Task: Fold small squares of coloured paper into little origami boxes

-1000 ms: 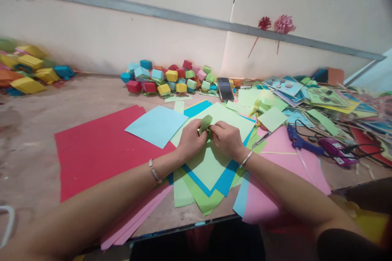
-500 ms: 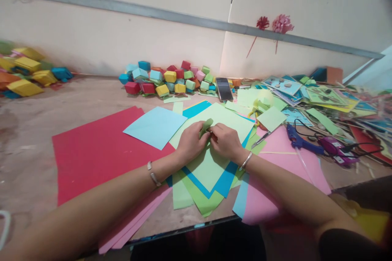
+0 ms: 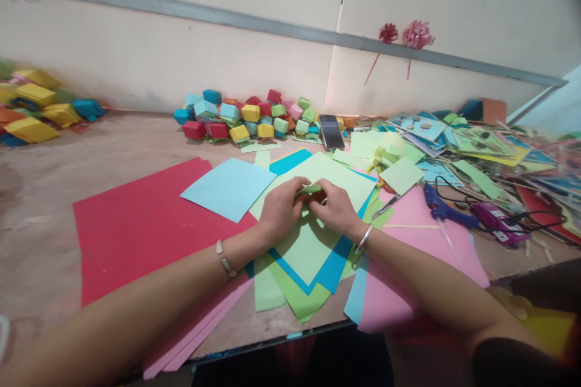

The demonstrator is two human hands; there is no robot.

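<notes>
Item one: a small green piece of folded or curled paper [image 3: 311,188], raised between your two hands above the pale green paper sheet [image 3: 308,254], at the middle of the brown surface [image 3: 40,217]. Your left hand [image 3: 281,208]: grip closed, thumb and fingers pinching the left end of the piece. Your right hand [image 3: 336,208]: grip closed, fingertips pinching the right end; the fingers partly hide the folds, and their exact shape cannot be told. Handling, as judged: very light, thin, springy at the bends, fairly dry to the touch, easily dented or creased in the wrong spot. Best taken by its edges or along a fold, with the fingertips, lightly; a hard squeeze on the hollow part could flatten it. Beneath the pale green sheet: bright blue paper [image 3: 333,266], its edges showing. Left: a light blue paper square [image 3: 229,187], overlapping large red paper [image 3: 136,224]. Right: a slim craft knife [image 3: 385,207], best kept away from your fingers, and a blue glue gun [image 3: 449,211]. Far: a pile of small multicoloured paper boxes [image 3: 251,113], beside a dark phone [image 3: 331,132].
</notes>
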